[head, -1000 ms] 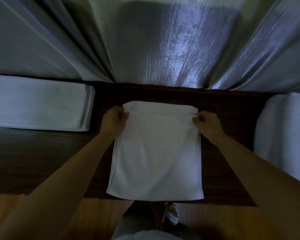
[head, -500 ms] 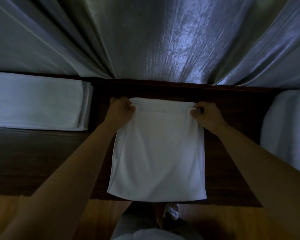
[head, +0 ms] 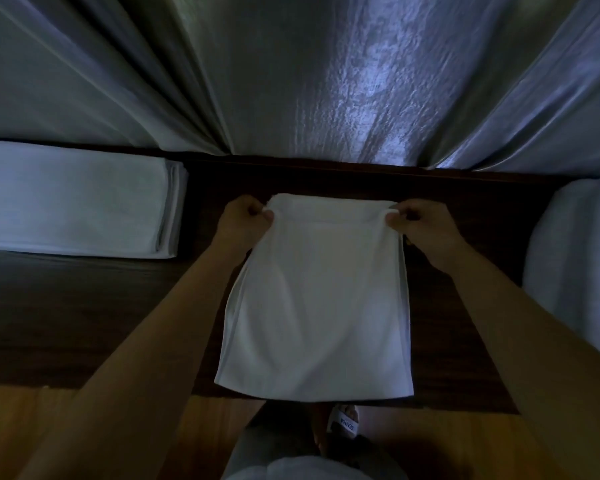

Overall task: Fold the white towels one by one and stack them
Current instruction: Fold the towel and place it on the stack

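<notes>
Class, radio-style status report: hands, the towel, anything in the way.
Left hand and right hand each pinch a far corner of the white towel. Towel flat on dark table, near edge overhanging. Folded stack off left; path clear.

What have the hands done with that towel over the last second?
Both hands, left hand and right hand, carried the towel's top edge farther toward the curtain, covering the layer beneath. Each kept pinching its corner. The folded stack on the left and the table stayed put.
</notes>
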